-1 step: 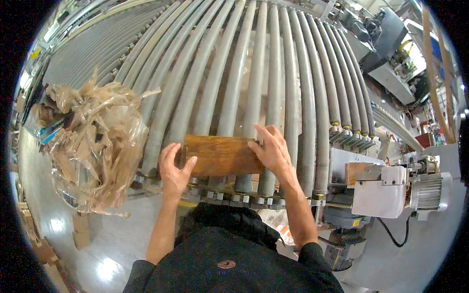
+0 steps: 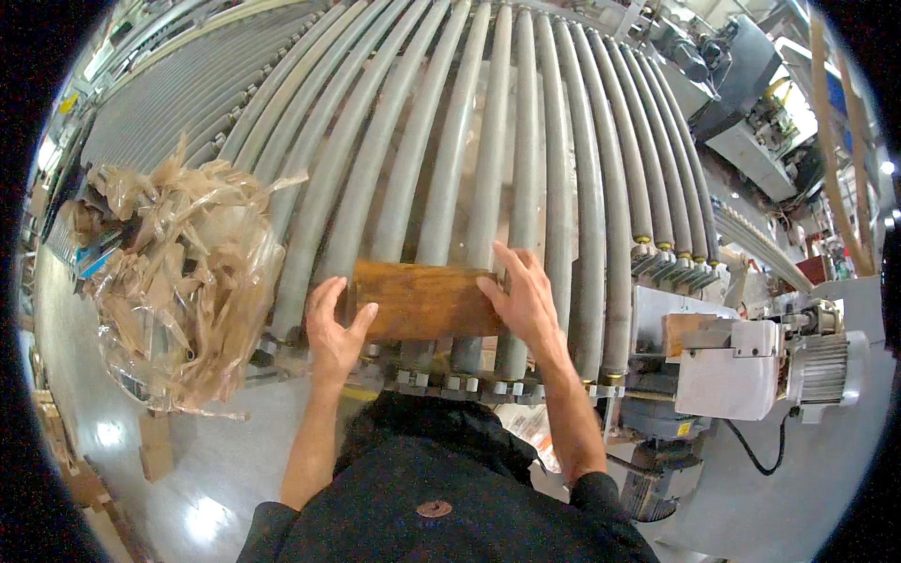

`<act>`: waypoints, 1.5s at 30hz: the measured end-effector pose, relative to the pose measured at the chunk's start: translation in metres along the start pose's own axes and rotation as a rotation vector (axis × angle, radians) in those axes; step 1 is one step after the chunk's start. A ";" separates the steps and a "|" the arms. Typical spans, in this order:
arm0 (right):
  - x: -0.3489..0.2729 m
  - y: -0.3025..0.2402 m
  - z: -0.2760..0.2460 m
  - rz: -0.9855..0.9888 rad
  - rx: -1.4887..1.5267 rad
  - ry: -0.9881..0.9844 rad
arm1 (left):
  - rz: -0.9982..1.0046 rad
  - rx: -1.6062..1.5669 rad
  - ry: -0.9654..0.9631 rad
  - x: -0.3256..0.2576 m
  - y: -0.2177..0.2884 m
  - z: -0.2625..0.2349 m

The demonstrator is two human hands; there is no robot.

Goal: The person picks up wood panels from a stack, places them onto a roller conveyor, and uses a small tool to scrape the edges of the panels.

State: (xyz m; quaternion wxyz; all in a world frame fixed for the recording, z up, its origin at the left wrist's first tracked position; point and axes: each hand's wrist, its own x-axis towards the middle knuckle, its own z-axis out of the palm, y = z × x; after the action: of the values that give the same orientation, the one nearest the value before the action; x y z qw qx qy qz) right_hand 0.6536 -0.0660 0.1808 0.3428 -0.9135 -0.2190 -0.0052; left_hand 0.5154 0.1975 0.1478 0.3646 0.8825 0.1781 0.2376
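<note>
A rectangular brown wooden board (image 2: 422, 298), slightly blurred, is held level between my two hands just over the near end of the roller conveyor. At its left end my left hand (image 2: 335, 324) grips the edge, thumb pointing in over the top face. My right hand (image 2: 523, 298) has the opposite end, its thumb lying at the board's right edge and the fingers reaching past the far corner. The undersides of both grips are hidden.
Grey conveyor rollers (image 2: 453, 169) run away from me. Left of them bulges a heap of crumpled clear plastic wrap (image 2: 192, 281). To the right stands a machine with a white housing (image 2: 727, 380) and a finned motor (image 2: 831, 371). Cardboard boxes (image 2: 156, 446) sit on the floor.
My right hand has shifted very slightly to the right, and the board looks more blurred. Both hands still grip its ends.
</note>
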 end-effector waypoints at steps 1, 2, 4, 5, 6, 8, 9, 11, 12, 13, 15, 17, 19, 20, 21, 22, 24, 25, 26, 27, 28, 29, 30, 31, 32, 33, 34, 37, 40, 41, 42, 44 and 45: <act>-0.011 0.005 0.004 0.069 0.068 0.019 | -0.031 -0.040 -0.019 0.001 0.000 0.001; -0.026 0.008 0.005 0.140 0.139 0.035 | -0.064 -0.077 -0.041 0.000 0.003 0.002; -0.067 0.017 0.017 0.108 0.193 0.131 | -0.104 -0.133 -0.122 -0.001 0.013 0.007; -0.074 0.012 0.020 0.085 0.204 0.091 | -0.095 -0.126 -0.195 -0.001 0.018 0.009; -0.072 0.007 0.028 0.031 0.237 0.071 | -0.090 -0.111 -0.217 -0.001 0.017 0.010; -0.071 -0.008 0.056 0.035 0.228 0.172 | -0.123 -0.140 -0.260 0.000 0.006 0.009; -0.070 -0.014 0.061 0.079 0.254 0.189 | -0.158 -0.182 -0.271 0.003 0.003 0.008; -0.064 -0.020 0.066 0.051 0.235 0.250 | -0.130 -0.134 -0.288 0.013 -0.008 0.008; -0.066 -0.022 0.065 0.081 0.213 0.243 | -0.113 -0.137 -0.280 0.013 -0.006 0.012; -0.069 -0.020 0.065 0.107 0.259 0.219 | -0.100 -0.141 -0.269 0.013 -0.002 0.016; -0.075 -0.018 0.067 0.107 0.314 0.248 | -0.093 -0.156 -0.315 0.014 0.008 0.018; -0.076 -0.017 0.062 0.101 0.315 0.275 | -0.081 -0.139 -0.325 0.014 0.009 0.020; -0.084 -0.008 0.051 0.159 0.360 0.304 | -0.072 -0.179 -0.313 0.013 -0.002 0.022; -0.093 0.002 0.039 0.217 0.404 0.322 | -0.069 -0.196 -0.301 0.014 -0.009 0.020; -0.101 0.001 0.014 0.394 0.462 0.426 | -0.124 -0.265 -0.307 0.015 -0.014 0.013; -0.120 0.033 0.004 0.398 0.343 0.645 | -0.170 -0.359 -0.323 0.016 -0.010 0.010; -0.148 0.072 -0.042 0.517 0.152 0.938 | -0.255 -0.460 -0.250 0.008 -0.041 0.009; -0.179 0.121 -0.061 0.594 0.067 1.023 | -0.243 -0.365 -0.179 0.008 -0.021 0.009; -0.188 0.146 -0.078 0.664 0.259 1.061 | -0.256 -0.414 -0.168 0.008 -0.028 0.007; -0.191 0.167 -0.092 0.738 0.453 1.094 | -0.266 -0.461 -0.162 0.009 -0.036 0.006; -0.187 0.187 -0.100 0.855 0.585 1.152 | -0.255 -0.451 -0.181 0.011 -0.039 0.006; -0.183 0.207 -0.108 0.967 0.722 1.220 | -0.241 -0.439 -0.197 0.015 -0.041 0.004; -0.180 0.230 -0.113 0.995 0.819 1.231 | -0.223 -0.430 -0.206 0.019 -0.038 0.001; -0.181 0.250 -0.118 0.975 0.885 1.214 | -0.186 -0.435 -0.191 0.022 -0.032 0.001; -0.189 0.270 -0.124 0.903 0.905 1.165 | -0.148 -0.442 -0.185 0.025 -0.023 0.003; -0.192 0.280 -0.127 0.849 0.909 1.125 | -0.110 -0.439 -0.179 0.029 -0.014 0.000; -0.199 0.288 -0.132 0.805 0.896 1.102 | -0.116 -0.477 -0.163 0.030 0.000 -0.001; -0.209 0.257 -0.106 0.653 0.833 1.082 | -0.063 -0.514 -0.095 0.027 0.028 -0.019; -0.218 0.174 -0.077 0.780 0.998 1.171 | -0.119 -0.640 -0.200 0.013 0.067 -0.016; -0.218 0.133 -0.068 0.707 1.073 1.085 | -0.091 -0.649 -0.274 0.008 0.084 -0.012; -0.216 0.107 -0.052 0.709 1.133 1.044 | -0.093 -0.723 -0.327 0.000 0.089 0.001; -0.217 0.057 -0.029 0.654 1.143 0.854 | -0.228 -0.875 -0.605 -0.010 0.122 0.022; -0.206 0.028 -0.018 0.658 1.211 0.790 | -0.284 -0.936 -0.745 -0.015 0.125 0.036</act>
State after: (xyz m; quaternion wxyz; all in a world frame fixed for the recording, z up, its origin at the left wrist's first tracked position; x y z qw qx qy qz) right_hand 0.4812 -0.1777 0.1447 0.8162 -0.5166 0.2355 -0.1075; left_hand 0.5400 0.0861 0.2125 0.7794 0.6200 0.0314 -0.0846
